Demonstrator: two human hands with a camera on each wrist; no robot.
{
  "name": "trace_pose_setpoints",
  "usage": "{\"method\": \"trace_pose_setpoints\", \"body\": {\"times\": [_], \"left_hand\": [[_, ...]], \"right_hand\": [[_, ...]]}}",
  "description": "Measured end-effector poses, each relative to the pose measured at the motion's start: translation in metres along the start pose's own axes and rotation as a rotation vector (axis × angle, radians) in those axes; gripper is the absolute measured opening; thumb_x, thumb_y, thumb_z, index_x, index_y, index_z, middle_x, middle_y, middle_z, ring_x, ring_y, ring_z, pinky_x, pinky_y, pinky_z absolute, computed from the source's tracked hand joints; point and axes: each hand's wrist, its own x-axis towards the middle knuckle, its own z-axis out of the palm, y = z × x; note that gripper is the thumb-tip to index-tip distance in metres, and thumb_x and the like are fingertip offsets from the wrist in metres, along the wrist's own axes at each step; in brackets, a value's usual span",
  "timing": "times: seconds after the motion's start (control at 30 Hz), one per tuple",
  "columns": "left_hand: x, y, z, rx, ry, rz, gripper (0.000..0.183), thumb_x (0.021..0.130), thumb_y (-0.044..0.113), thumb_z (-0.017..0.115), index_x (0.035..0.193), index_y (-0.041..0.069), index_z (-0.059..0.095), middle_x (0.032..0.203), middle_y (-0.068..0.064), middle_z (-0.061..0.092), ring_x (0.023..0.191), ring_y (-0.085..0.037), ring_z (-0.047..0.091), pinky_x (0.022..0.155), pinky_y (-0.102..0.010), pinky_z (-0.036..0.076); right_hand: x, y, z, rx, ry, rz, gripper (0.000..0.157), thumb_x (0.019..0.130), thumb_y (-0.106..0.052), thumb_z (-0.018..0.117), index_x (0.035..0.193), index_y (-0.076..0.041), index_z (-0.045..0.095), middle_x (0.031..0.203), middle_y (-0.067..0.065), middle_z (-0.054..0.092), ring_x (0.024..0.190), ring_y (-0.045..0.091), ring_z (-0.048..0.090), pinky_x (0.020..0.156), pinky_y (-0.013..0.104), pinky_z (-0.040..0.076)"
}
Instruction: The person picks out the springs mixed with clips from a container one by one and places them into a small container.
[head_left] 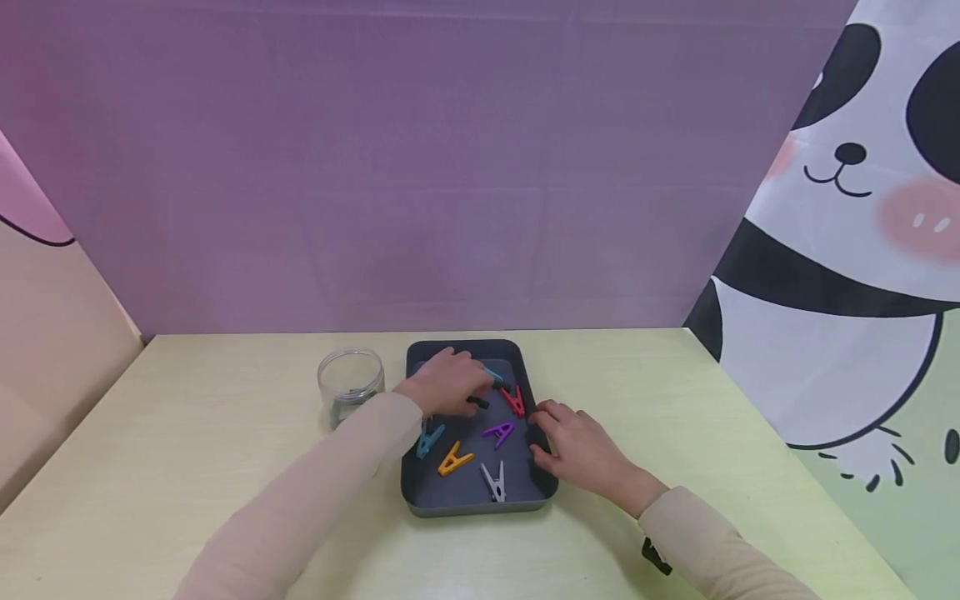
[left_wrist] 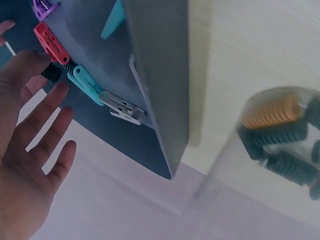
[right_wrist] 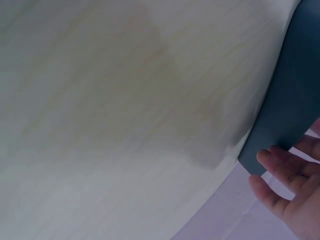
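In the head view my left hand (head_left: 448, 382) reaches over the far part of a dark grey tray (head_left: 480, 507). The left wrist view shows its thumb and forefinger pinching a small dark ribbed piece (left_wrist: 52, 73), while the other fingers spread loosely. Close by lie a red clothespin (head_left: 514, 402), another dark ribbed piece (head_left: 501, 385), a turquoise clothespin (left_wrist: 86, 84) and a grey clothespin (left_wrist: 121, 108). My right hand (head_left: 581, 446) rests at the tray's right rim, its fingers relaxed. Nearer the front are purple (head_left: 498, 432), yellow (head_left: 453, 459), white (head_left: 495, 482) and blue clothespins (head_left: 429, 439).
Left of the tray stands a clear round jar (head_left: 351, 371), partly hidden by my left sleeve. Inside it are several ribbed pieces, one orange (left_wrist: 272, 112), the others dark. A purple backdrop (head_left: 420, 167) rises behind the pale wooden table (head_left: 225, 392).
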Motion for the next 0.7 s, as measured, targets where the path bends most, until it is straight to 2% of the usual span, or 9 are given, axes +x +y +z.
{"method": "trace_pose_setpoints", "body": {"times": [0.37, 0.7], "left_hand": [[-0.027, -0.018, -0.014, -0.023, 0.037, -0.024, 0.017, 0.080, 0.030, 0.068, 0.094, 0.022, 0.065, 0.092, 0.006, 0.063, 0.090, -0.016, 0.053, 0.090, -0.039, 0.041], [-0.049, -0.034, -0.026, -0.025, 0.059, -0.056, 0.017, 0.076, 0.030, 0.071, 0.091, 0.022, 0.066, 0.091, 0.007, 0.063, 0.089, -0.016, 0.053, 0.083, -0.037, 0.042]], "right_hand": [[0.000, 0.001, 0.002, 0.014, 0.015, 0.001, 0.035, 0.077, -0.029, 0.068, 0.102, -0.006, 0.062, 0.106, 0.007, 0.059, 0.093, 0.019, 0.058, 0.071, 0.035, 0.050], [0.000, 0.000, 0.002, 0.012, -0.005, 0.013, 0.035, 0.078, -0.030, 0.067, 0.103, -0.006, 0.062, 0.108, 0.006, 0.059, 0.094, 0.018, 0.057, 0.072, 0.034, 0.050]]}}
